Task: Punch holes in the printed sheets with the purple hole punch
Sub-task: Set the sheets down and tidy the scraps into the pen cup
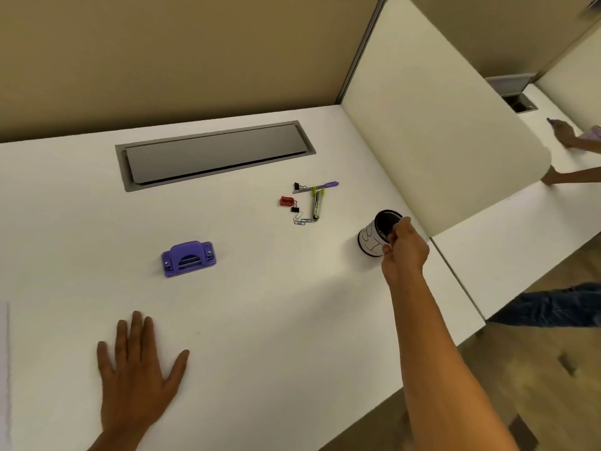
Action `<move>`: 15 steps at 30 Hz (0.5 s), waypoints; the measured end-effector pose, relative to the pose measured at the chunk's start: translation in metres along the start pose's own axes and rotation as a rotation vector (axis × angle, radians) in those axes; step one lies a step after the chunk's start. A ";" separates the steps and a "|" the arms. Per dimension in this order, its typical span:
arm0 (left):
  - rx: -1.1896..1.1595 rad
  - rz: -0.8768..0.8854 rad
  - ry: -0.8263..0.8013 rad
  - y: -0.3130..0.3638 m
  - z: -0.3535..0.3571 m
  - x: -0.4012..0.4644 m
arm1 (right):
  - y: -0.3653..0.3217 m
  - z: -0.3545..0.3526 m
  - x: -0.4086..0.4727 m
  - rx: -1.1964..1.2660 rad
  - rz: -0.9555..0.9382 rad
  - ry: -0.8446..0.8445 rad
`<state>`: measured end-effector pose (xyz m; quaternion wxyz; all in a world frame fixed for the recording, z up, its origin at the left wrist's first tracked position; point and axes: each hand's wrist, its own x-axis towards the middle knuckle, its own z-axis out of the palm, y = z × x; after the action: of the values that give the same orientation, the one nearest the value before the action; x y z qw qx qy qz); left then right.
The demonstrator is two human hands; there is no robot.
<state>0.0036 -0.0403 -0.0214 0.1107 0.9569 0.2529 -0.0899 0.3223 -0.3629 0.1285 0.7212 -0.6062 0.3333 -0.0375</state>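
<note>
At right of centre, the right hand [405, 247] pinches the rim of a tilted black-and-white cup [377, 234], while the left hand [136, 369] lies flat, fingers spread, on the white desk [260, 304] at lower left. Between them, the purple hole punch [188, 258] sits untouched. A sheet edge [5, 369] may show far left, so punching seems not yet begun.

One hole punch [189, 258], one cup [377, 232], one sharpener [287, 201], two binder clips [296, 186].
</note>
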 end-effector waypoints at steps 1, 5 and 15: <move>-0.004 -0.001 0.003 0.001 -0.001 0.000 | -0.002 -0.003 0.008 -0.065 -0.034 0.030; -0.016 -0.006 0.002 0.005 -0.005 0.000 | -0.004 -0.011 0.036 -0.252 -0.168 0.105; 0.032 0.014 0.012 0.001 -0.004 -0.001 | -0.002 -0.011 0.068 -0.814 -0.312 0.122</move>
<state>0.0040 -0.0410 -0.0172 0.0946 0.9608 0.2454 -0.0875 0.3698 -0.4040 0.1005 0.3882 -0.8807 0.2673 -0.0471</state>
